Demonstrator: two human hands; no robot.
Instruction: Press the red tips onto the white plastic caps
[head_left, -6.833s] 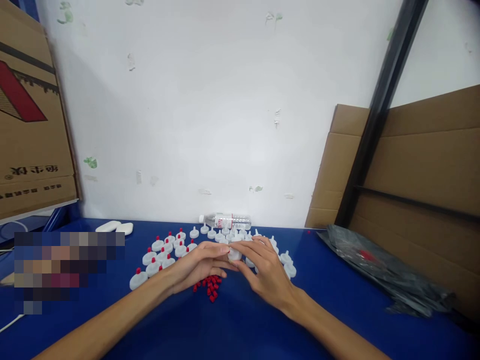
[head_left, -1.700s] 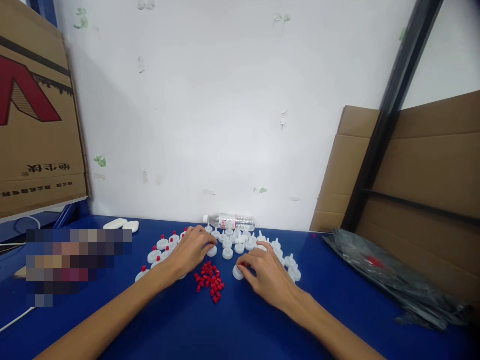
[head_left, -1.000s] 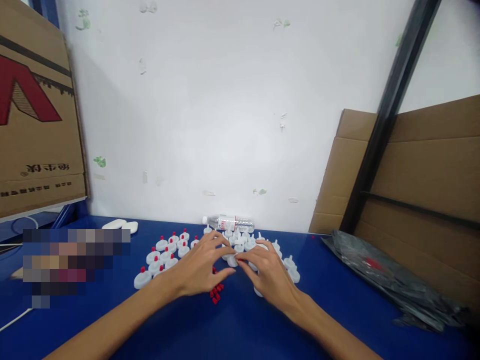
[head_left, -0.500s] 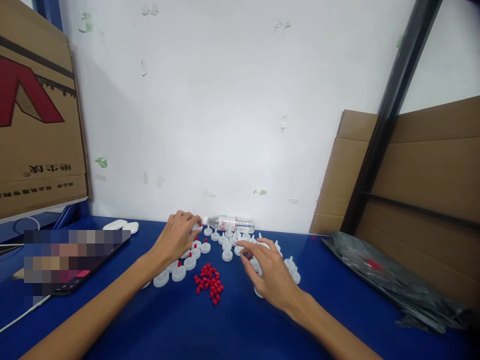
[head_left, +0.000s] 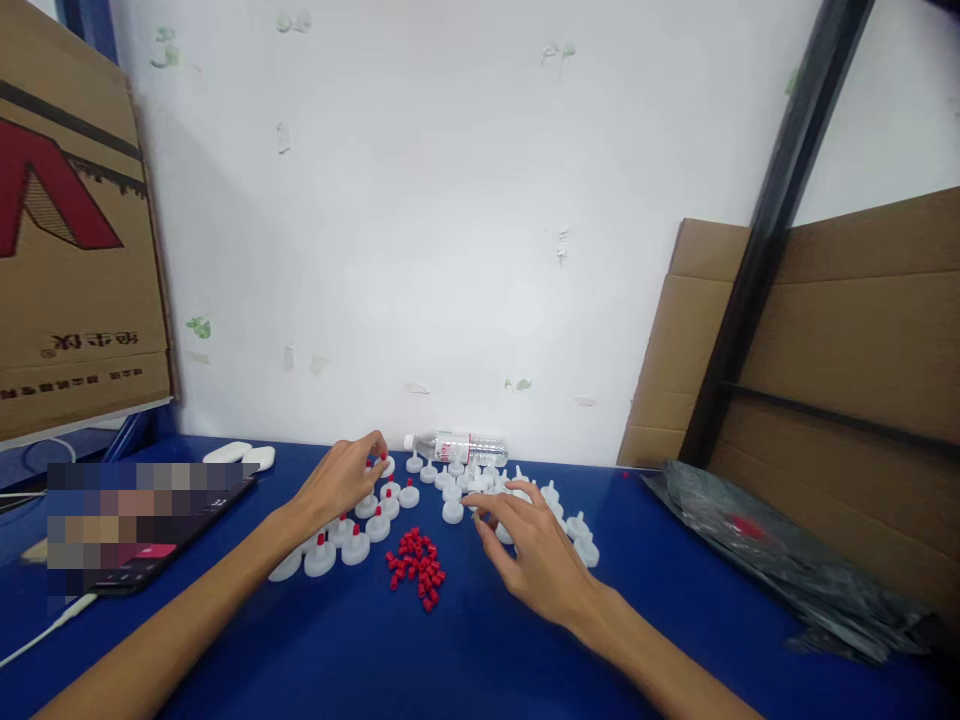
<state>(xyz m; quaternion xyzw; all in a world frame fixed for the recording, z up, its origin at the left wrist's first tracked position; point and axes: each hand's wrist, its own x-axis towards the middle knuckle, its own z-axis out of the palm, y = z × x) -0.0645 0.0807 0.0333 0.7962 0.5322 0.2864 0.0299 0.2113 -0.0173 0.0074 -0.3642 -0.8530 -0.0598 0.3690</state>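
My left hand (head_left: 341, 482) is at the far end of a group of white nozzle caps with red tips, its fingertips closed on a red-tipped nozzle cap (head_left: 387, 466) that appears to rest on the table. Nearer to me stand more of these, such as a white cap with a red tip (head_left: 355, 546). My right hand (head_left: 532, 540) hovers over plain white nozzle caps, fingers apart and nothing visible in them; it partly hides several. A plain nozzle cap (head_left: 452, 512) stands just left of its fingertips. Between my hands lies a loose pile of small red tips (head_left: 417, 566).
A clear plastic bottle (head_left: 457, 447) lies along the wall. Left on the blue table (head_left: 480, 660) are a tablet-like device (head_left: 142, 575) with a cable and a white case (head_left: 259, 458). A grey plastic bag (head_left: 772, 560) lies right, beside cardboard (head_left: 847, 400).
My left hand has moved slightly left and lowered the red-tipped nozzle cap to the table. My right hand has shifted a little left over the plain caps.
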